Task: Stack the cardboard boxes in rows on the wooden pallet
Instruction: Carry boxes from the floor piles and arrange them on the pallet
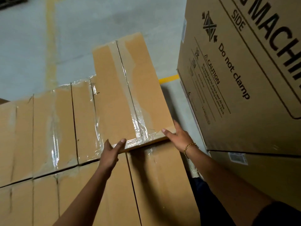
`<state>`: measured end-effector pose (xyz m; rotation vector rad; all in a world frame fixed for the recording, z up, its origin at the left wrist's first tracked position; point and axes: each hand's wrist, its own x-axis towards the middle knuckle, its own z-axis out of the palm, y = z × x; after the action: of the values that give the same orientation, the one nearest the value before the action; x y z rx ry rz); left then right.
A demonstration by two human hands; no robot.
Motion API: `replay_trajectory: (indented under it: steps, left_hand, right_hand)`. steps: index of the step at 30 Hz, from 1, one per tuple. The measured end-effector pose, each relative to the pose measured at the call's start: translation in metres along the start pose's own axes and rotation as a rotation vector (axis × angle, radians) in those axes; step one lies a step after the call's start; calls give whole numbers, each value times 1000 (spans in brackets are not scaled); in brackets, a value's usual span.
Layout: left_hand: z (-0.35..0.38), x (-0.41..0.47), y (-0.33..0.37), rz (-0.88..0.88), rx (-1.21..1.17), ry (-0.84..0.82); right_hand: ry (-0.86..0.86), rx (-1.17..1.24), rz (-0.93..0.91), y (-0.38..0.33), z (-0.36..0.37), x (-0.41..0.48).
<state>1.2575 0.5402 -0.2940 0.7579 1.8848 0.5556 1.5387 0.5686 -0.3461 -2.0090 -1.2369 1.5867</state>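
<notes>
A long taped cardboard box (127, 88) lies on top of a layer of similar boxes (48, 128), raised above them and reaching past their far edge. My left hand (112, 150) grips its near edge, thumb on top and fingers underneath. My right hand (177, 137), with a gold bracelet on the wrist, holds the box's near right corner, thumb on top. More boxes of the lower layer (146, 185) lie under my forearms. The wooden pallet is hidden beneath the boxes.
A tall printed carton (244, 79) marked "Do not clamp" stands close on the right, on another carton (260, 173). Grey concrete floor (97, 22) with a faded yellow line (51, 46) lies beyond the stack. A narrow gap separates stack and carton.
</notes>
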Motion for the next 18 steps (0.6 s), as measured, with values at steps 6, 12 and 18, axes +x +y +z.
replay_trajectory:
  steps: [6,12,18]
  left_hand:
    - [4,4,-2,-46,-2,-62]
    - [6,8,-8,-40,17,-76]
    - [6,11,-9,-48,24,-70]
  right_hand:
    - [-3,-6,-10,4,4,3]
    - [22,-38,-32,7,5,1]
    - [-47,181,54,1,-3,3]
